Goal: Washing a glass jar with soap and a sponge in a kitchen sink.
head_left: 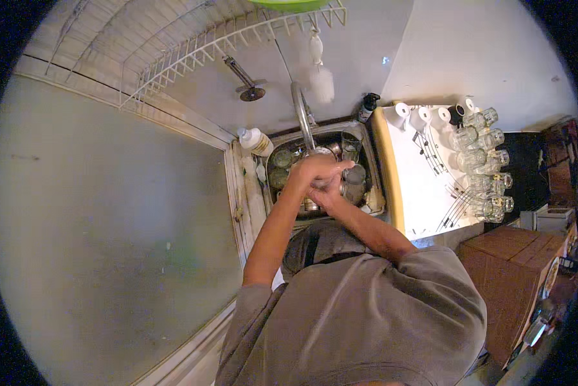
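Both my hands meet over the sink [370, 153], just below the tap [302, 116]. My left hand [316, 168] is curled over the top, with one digit pointing right. Beneath it my right hand [329, 192] is closed, its fingers partly covered. A clear, shiny patch shows between them, perhaps a glass or water, but I cannot make out what they hold. Around the hands, several drinking glasses stand in the sink, among them one glass [355, 174] just right of my hands. A metal item [311, 204] lies below them, partly hidden.
Right of the sink, a white counter mat [424, 186] with music notes bears several upturned clear glasses [472, 161] and white cups [420, 116]. A white bottle [255, 141] stands left; a dark pump bottle [368, 107] stands behind. A brush [322, 83] hangs beneath the wire rack [224, 46].
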### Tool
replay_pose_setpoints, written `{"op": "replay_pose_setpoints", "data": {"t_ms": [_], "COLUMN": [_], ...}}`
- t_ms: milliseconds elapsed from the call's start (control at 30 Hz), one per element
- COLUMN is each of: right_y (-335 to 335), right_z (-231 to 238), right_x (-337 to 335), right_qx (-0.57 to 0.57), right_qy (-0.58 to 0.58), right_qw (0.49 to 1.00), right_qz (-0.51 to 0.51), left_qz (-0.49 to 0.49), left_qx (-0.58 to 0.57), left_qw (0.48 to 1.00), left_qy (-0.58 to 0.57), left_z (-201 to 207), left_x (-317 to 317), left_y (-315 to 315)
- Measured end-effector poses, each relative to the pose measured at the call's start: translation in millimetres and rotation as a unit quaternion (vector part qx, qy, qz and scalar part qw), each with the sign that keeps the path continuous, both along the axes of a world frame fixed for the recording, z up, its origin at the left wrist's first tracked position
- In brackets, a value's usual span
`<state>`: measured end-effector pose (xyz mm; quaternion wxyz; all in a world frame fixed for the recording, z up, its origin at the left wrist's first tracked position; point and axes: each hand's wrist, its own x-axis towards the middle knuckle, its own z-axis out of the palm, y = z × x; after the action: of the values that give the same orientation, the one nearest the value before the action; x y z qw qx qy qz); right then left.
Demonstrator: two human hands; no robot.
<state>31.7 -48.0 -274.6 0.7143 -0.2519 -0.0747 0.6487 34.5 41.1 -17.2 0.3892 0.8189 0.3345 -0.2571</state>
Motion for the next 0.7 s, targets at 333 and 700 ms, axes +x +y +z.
{"op": "replay_pose_setpoints", "data": {"t_ms": [333,700], "right_y": [1.6,-9.3], "right_z": [81.3,109.4], "right_x": [16.6,30.4], "right_qx": [-0.101,-0.125], "right_qy": [0.336,0.465], "right_qw": [0.935,0.872], "right_qz": [-0.047,-0.083], "left_qz": [0.108,0.044], "left_qx": [-0.031,-0.016], "left_qw": [0.993,0.995], "left_qy": [0.021,0.083], "left_z": [-53.0,-33.0], "left_x": [4.4,44.8], "left_y": [19.5,7.6]}}
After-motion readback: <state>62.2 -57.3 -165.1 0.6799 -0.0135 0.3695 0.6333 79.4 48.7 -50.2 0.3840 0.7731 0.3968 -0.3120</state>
